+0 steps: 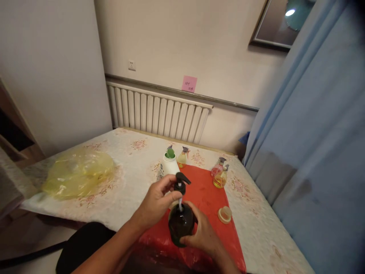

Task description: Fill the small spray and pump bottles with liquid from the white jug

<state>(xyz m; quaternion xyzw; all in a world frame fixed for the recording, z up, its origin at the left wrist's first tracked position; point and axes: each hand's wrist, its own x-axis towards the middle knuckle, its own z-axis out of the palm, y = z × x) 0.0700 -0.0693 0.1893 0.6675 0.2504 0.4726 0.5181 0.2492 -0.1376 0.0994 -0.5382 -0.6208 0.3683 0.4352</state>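
My left hand (155, 203) pinches a black pump head (181, 183), lifted a little so that its white tube runs down into the mouth of a dark round bottle (180, 224). My right hand (203, 234) is wrapped round the lower right side of that bottle and holds it above a red cloth (205, 194). A white bottle with a green cap (169, 164) stands just behind my left hand.
Small spray bottles stand on the table: a yellow one (182, 156), a pink one (217, 167) and an amber one (221, 178). A round beige lid (224, 214) lies on the red cloth. A yellow plastic bag (78, 173) lies at the left. A blue curtain (313, 144) hangs at right.
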